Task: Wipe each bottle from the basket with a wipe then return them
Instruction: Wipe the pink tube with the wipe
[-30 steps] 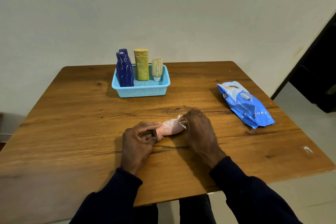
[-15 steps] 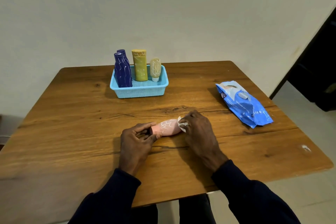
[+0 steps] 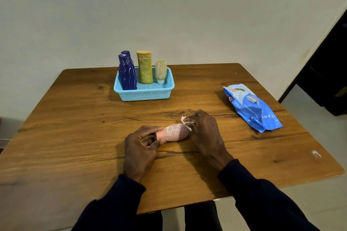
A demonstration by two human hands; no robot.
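Front of basket [image 3: 143,95], L hand [image 3: 139,148] pinching pink bottle [image 3: 174,133] cap has rolled it slightly; R hand [image 3: 204,133] pinches wipe [image 3: 185,120] at base. Still marked: wiping unfinished.

I am at a wooden table [image 3: 75,137]. A pale wall [image 3: 169,15] is at twelve o'clock, a dark doorway [image 3: 330,73] at two.

1. A left sleeve [image 3: 114,200] and a right sleeve [image 3: 262,200], long and dark navy, are worn down to the wrists.
2. The left hand [image 3: 139,149] and right hand [image 3: 205,134] are kept bare.
3. Dark trousers [image 3: 200,218] are noted between the sleeves.
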